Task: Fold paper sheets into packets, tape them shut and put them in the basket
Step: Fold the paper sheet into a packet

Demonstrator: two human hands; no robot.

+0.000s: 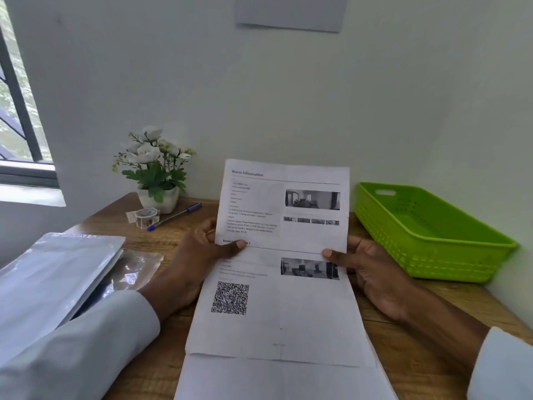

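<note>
sheet's [277, 313] small print blurred

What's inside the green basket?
The green basket looks empty: its floor shows bare green plastic, with no packets in it. The near wall hides a strip of floor closest to the person, so a flat thing lying there could not be seen.

Potted white flowers [154, 168] sit at about 11 o'clock on the wooden table [409, 359], up against the wall. A blue pen [174, 216] lies just in front of the pot. At 9 o'clock there's a shiny white pouch [54, 272] over a clear plastic sleeve [135, 269]. Window [17, 111] at 10.
</note>
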